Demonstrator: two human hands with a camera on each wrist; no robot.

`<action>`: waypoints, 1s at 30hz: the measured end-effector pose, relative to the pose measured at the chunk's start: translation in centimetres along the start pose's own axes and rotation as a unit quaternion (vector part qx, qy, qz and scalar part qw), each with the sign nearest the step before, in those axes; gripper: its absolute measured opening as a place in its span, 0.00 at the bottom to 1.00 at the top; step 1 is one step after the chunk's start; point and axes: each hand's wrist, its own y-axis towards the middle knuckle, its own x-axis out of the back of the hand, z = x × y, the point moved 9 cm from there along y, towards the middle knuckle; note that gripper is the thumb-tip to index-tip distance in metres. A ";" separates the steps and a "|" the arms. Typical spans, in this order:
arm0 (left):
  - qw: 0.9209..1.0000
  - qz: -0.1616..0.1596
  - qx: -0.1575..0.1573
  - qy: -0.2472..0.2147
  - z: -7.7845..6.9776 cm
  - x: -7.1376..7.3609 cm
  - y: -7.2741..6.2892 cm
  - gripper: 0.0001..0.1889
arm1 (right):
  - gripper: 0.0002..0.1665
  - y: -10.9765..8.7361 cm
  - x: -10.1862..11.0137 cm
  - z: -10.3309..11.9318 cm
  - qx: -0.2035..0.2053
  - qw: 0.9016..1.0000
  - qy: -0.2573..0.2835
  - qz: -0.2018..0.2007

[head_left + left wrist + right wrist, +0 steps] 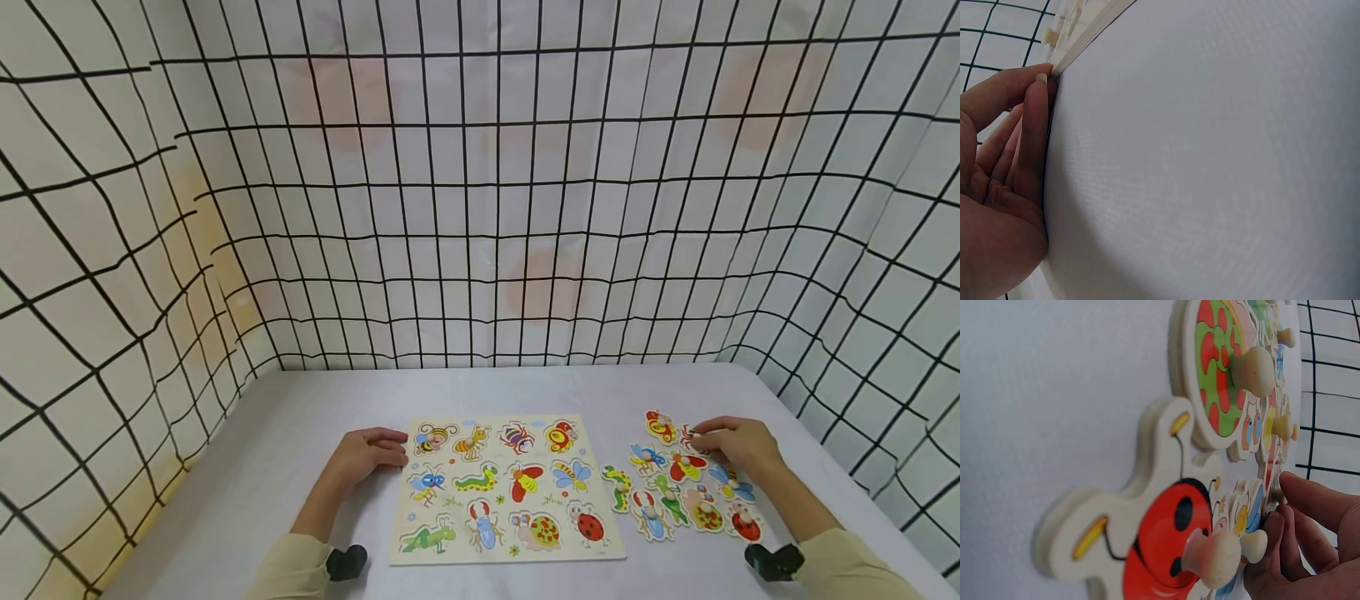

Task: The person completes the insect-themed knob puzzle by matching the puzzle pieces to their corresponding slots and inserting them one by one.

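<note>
A wooden puzzle board (480, 492) with printed insects lies flat on the table. At its left edge is my left hand (367, 454), fingertips touching the side; the left wrist view shows those fingertips (1044, 78) at the board's edge (1100, 22), low over the cloth. My right hand (738, 442) reaches into the loose pieces right of the board. Its thumb and fingers pinch a red spider puzzle piece (687, 436), mostly hidden behind the fingers. Up close in the right wrist view, a ladybug piece (1166, 531) and a snail piece (1219, 375) have wooden knobs.
Several other knobbed pieces lie close together around the right hand, among them a caterpillar (619, 487), a blue beetle (651, 517) and a red moth (686, 467). White walls with a black grid (495, 208) enclose the table's back and sides.
</note>
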 end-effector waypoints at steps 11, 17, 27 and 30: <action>1.000 -0.001 0.004 -0.009 0.0 0.0 0.1 0.16 | 0.28 0.0 -0.3 -0.2 0.003 1.000 0.000 0.004; 1.000 -0.004 0.003 -0.006 0.2 0.1 0.2 0.16 | 0.26 0.2 -0.3 -0.2 0.009 1.000 -0.008 -0.008; 1.000 -0.002 -0.005 -0.001 0.3 0.0 0.3 0.16 | 0.25 0.2 -0.2 -0.2 0.014 1.000 -0.014 -0.018; 1.000 -0.001 -0.006 -0.001 0.3 -0.1 0.3 0.16 | 0.25 0.1 -0.2 -0.1 0.015 1.000 -0.014 -0.018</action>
